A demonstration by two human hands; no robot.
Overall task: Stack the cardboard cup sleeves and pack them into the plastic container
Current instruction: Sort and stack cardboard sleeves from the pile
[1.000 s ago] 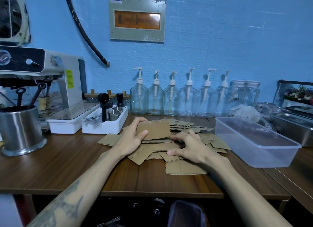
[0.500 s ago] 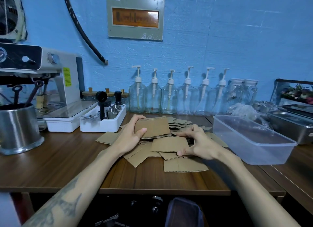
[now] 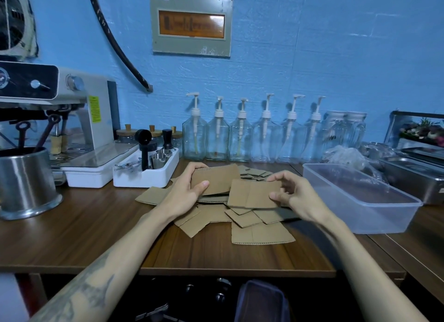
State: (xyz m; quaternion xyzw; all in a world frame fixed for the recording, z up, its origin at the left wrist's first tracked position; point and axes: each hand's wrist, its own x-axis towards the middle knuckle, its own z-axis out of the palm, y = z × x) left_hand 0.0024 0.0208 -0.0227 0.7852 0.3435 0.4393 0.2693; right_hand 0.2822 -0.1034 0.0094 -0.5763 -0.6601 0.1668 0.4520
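Note:
Several flat brown cardboard cup sleeves lie in a loose pile (image 3: 240,219) on the wooden table (image 3: 84,228), one sleeve (image 3: 262,235) nearest the front edge. My left hand (image 3: 185,191) grips a small stack of sleeves (image 3: 221,178) raised above the pile, thumb on its front. My right hand (image 3: 292,191) pinches one sleeve (image 3: 252,193) by its right end, held level just right of that stack. The clear plastic container (image 3: 374,211) stands open on the right, with nothing visible inside it.
A white tool tray (image 3: 144,177) and an espresso machine (image 3: 79,119) stand behind on the left, with a steel pot (image 3: 24,184) at far left. Several glass pump bottles (image 3: 241,139) line the wall. Steel pans (image 3: 413,177) sit behind the container.
My right hand has lifted one sleeve off the pile and brought it up beside the stack in my left hand. The left hand has stayed about where it was.

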